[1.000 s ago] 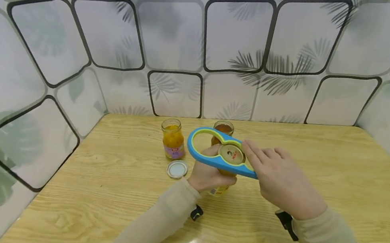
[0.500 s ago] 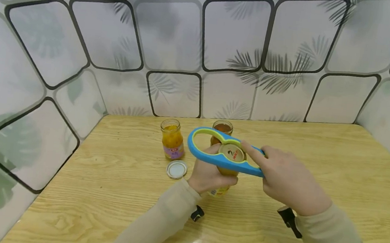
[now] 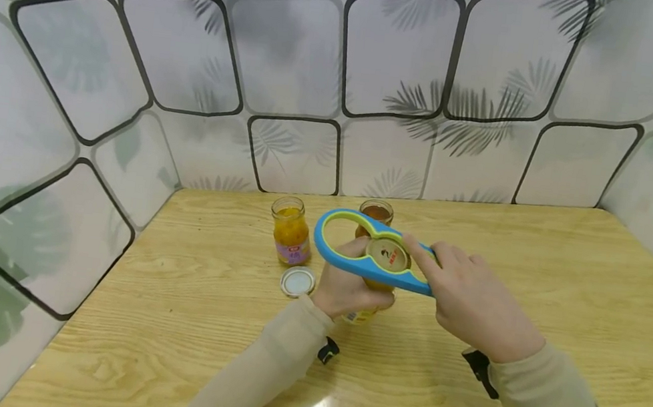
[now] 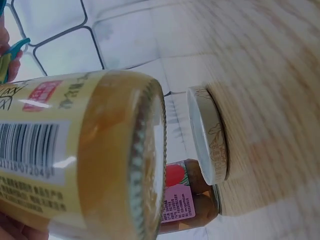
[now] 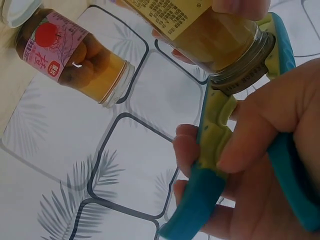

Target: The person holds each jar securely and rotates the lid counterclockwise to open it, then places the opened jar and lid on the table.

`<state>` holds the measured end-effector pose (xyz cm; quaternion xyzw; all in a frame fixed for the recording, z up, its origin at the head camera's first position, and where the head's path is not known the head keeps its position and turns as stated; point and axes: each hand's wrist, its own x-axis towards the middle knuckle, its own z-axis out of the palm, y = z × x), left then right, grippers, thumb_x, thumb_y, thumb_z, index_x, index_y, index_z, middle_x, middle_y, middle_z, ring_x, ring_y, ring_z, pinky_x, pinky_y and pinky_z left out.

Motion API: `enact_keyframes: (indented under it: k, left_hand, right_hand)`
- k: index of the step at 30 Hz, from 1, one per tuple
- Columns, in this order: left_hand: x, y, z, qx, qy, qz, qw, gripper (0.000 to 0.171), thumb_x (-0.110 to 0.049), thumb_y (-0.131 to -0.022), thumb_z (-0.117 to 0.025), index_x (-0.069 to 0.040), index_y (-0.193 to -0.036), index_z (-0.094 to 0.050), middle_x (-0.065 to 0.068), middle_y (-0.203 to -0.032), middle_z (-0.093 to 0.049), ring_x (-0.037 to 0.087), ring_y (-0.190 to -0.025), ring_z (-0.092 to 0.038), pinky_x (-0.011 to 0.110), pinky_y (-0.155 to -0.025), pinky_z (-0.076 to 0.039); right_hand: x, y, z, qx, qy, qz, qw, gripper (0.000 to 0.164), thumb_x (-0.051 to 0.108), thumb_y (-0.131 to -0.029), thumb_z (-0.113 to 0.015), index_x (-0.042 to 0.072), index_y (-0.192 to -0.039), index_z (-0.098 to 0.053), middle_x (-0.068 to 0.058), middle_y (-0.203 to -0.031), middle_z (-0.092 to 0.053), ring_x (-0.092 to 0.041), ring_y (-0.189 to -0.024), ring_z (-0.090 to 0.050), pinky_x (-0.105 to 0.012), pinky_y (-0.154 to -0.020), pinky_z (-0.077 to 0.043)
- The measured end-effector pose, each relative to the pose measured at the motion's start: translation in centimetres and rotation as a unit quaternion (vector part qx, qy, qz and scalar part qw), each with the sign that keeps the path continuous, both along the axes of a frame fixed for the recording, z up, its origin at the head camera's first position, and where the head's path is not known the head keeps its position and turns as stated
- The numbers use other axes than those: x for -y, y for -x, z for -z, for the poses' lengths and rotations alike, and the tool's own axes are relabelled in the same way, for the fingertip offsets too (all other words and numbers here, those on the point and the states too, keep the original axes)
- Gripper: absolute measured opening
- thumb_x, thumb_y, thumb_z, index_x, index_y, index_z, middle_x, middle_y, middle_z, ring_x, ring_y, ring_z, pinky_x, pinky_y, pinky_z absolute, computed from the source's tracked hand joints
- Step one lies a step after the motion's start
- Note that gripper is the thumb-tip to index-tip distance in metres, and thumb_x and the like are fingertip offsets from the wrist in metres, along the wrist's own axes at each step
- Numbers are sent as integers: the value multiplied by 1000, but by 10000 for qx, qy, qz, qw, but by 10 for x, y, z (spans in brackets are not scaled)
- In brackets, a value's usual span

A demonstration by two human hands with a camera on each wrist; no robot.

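A jar with a yellow label point(image 4: 35, 150) is in my left hand point(image 3: 347, 290), held tilted, its base off the table in the left wrist view. Its gold lid point(image 3: 388, 255) sits inside the rear ring of a blue and yellow-green jar opener point(image 3: 344, 261). My right hand point(image 3: 472, 301) grips the opener's handles, the index finger lying along the upper arm near the lid. From the right wrist, the opener's teal handle point(image 5: 197, 200) shows between fingers and thumb, and the lid point(image 5: 242, 80) is still on the jar.
Behind the hands stand two lidless jars: one with orange contents and a purple label point(image 3: 292, 253), another with brown contents point(image 3: 376, 212). A loose lid point(image 3: 297, 282) lies inside up before the orange one. A patterned wall point(image 3: 289, 159) borders the wooden table point(image 3: 168, 320).
The right hand's fingers, flatter a second ago, have curled further around the handles. The opener has shifted only slightly, and the left hand keeps its hold on the jar.
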<state>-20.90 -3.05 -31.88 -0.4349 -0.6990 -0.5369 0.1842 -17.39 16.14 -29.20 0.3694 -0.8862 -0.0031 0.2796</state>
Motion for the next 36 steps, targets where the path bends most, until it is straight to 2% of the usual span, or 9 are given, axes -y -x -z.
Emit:
enact_keyframes:
  k: [4, 8, 19, 24, 27, 31, 34, 36]
  left_hand:
    - [0, -1, -1, 72, -24, 1, 10000, 51, 6, -51, -65, 6, -102, -58, 15, -89, -65, 7, -77, -56, 27, -77, -47]
    - [1, -2, -1, 215, -31, 59, 9997, 53, 8, -52, -67, 7, -104, -57, 17, -92, -64, 10, -82, -58, 28, -81, -46]
    - [1, -3, -2, 253, -38, 561, 9981, 51, 7, -54, -66, 10, -104, -54, 23, -93, -62, 13, -85, -58, 30, -83, -46]
    - [2, -4, 2, 363, 117, 859, 9956, 47, 5, -55, -66, 10, -101, -55, 23, -92, -61, 14, -85, -56, 31, -82, -46]
    - [4, 1, 10, 774, 317, 1111, 9903, 51, 1, -56, -68, 8, -104, -55, 21, -96, -61, 13, -89, -55, 32, -86, -44]
    - [5, 7, 19, 1344, 467, 1620, 9765, 60, -7, -56, -70, 7, -112, -51, 22, -104, -59, 12, -97, -52, 36, -93, -39]
    - [5, 8, 19, 1511, 429, 1930, 9685, 63, -11, -57, -69, 8, -113, -48, 24, -105, -57, 12, -98, -52, 38, -94, -38]
    - [4, 7, 19, 1553, 382, 2028, 9661, 63, -10, -57, -68, 8, -113, -47, 25, -104, -57, 12, -96, -51, 38, -92, -39]
  right_hand:
    - [1, 1, 0, 122, -31, 54, 9999, 64, -8, -67, -57, -6, -128, -41, -8, -79, -45, -18, -64, -43, -30, -51, -37]
    - [3, 1, -2, 78, -66, 57, 9999, 60, -9, -64, -60, -11, -123, -44, -8, -77, -46, -17, -62, -44, -28, -51, -40]
    - [3, -3, -7, 102, -32, 62, 9999, 59, -9, -65, -63, -9, -122, -47, -6, -72, -44, -14, -56, -38, -26, -50, -39]
    - [-1, -1, -8, -37, 99, -282, 9995, 61, -12, -61, -61, -6, -121, -48, -5, -72, -44, -14, -55, -38, -26, -48, -39]
    - [-5, 2, -9, -203, 204, -626, 9976, 66, -13, -55, -60, -4, -119, -48, -3, -72, -43, -13, -54, -37, -26, -47, -38]
    - [-10, 4, -11, -269, 251, -953, 9948, 72, -14, -50, -61, -1, -120, -48, -2, -74, -44, -13, -56, -38, -26, -49, -39]
    - [-13, 3, -14, -124, 285, -1069, 9938, 76, -15, -49, -62, 2, -122, -47, -1, -77, -47, -13, -59, -42, -27, -52, -42]
    - [-15, 3, -15, -21, 334, -1136, 9930, 77, -15, -49, -63, 3, -123, -48, -1, -79, -49, -12, -60, -43, -28, -53, -42]
